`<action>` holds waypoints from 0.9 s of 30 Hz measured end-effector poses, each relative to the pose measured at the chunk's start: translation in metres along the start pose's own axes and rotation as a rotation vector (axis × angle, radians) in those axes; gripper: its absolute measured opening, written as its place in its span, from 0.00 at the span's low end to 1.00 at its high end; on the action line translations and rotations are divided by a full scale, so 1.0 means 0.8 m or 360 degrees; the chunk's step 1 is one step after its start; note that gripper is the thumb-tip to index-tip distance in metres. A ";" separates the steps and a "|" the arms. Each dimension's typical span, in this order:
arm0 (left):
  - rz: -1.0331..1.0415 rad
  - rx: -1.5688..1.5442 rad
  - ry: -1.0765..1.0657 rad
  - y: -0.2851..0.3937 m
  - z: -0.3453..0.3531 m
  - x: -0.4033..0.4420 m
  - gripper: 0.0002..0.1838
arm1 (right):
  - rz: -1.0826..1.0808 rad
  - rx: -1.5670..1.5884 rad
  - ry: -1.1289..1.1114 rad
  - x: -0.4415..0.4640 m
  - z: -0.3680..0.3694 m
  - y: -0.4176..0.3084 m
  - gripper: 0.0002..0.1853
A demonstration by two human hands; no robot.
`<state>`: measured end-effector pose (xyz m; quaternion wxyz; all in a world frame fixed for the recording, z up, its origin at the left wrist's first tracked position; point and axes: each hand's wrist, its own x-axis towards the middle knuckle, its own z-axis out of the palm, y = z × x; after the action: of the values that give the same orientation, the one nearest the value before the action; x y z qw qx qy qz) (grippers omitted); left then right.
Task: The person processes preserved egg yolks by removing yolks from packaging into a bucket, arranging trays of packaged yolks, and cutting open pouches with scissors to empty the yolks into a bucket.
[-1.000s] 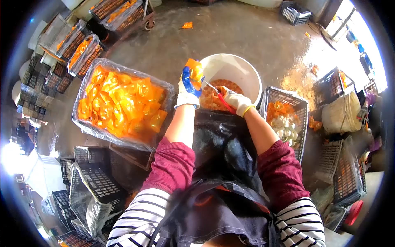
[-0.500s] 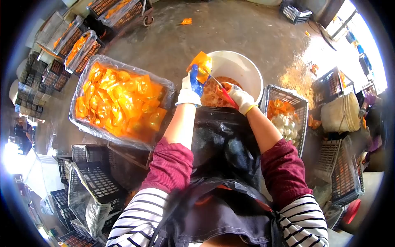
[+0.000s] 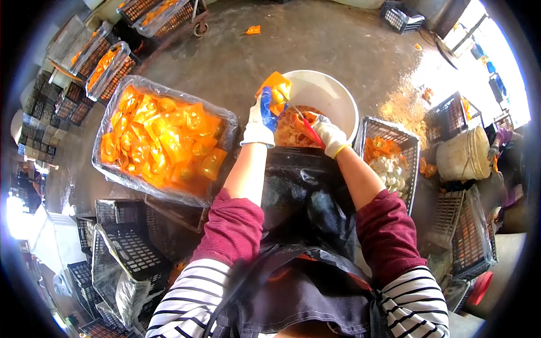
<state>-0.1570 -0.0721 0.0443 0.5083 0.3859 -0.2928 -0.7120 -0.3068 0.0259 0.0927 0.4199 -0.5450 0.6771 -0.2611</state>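
Note:
My left hand (image 3: 261, 119), in a white and blue glove, is closed around an orange plastic bag (image 3: 278, 85) above the near-left rim of a white bucket (image 3: 340, 93). My right hand (image 3: 329, 134), in a white glove with a yellow cuff edge, grips a red-handled tool (image 3: 311, 133). Its thin metal end points up and left, close to the bag; whether it is a knife or scissors I cannot make out. Brownish, wet-looking material (image 3: 286, 128) lies inside the bucket beneath my hands.
On my left, a plastic-lined crate (image 3: 110, 172) is heaped with orange bags. A black crate (image 3: 413, 169) at my right contains orange pieces and whitish round things. Further right are a dirty white bucket (image 3: 463, 155) and another person's gloved hand (image 3: 493, 152). Stacked crates (image 3: 132, 250) stand lower left.
Both hands keep nearly the same pose, with the bag and the tool still held. The whole view has shifted slightly to the left.

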 end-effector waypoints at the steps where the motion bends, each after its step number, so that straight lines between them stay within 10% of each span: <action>1: -0.0028 0.0086 -0.0099 -0.008 -0.008 0.011 0.29 | 0.0002 0.0083 -0.0024 0.003 0.002 0.005 0.26; 6: -0.0112 0.1271 -0.0199 0.025 0.016 -0.024 0.27 | -0.0001 0.0202 -0.0050 0.004 0.003 0.006 0.28; 27: -0.0206 0.0821 -0.0192 0.003 0.005 -0.012 0.21 | 0.0230 0.0277 -0.0135 0.005 0.001 0.002 0.31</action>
<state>-0.1578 -0.0637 0.0507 0.3283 0.4774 -0.4689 -0.6667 -0.3070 0.0227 0.0900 0.5117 -0.4668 0.6710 -0.2645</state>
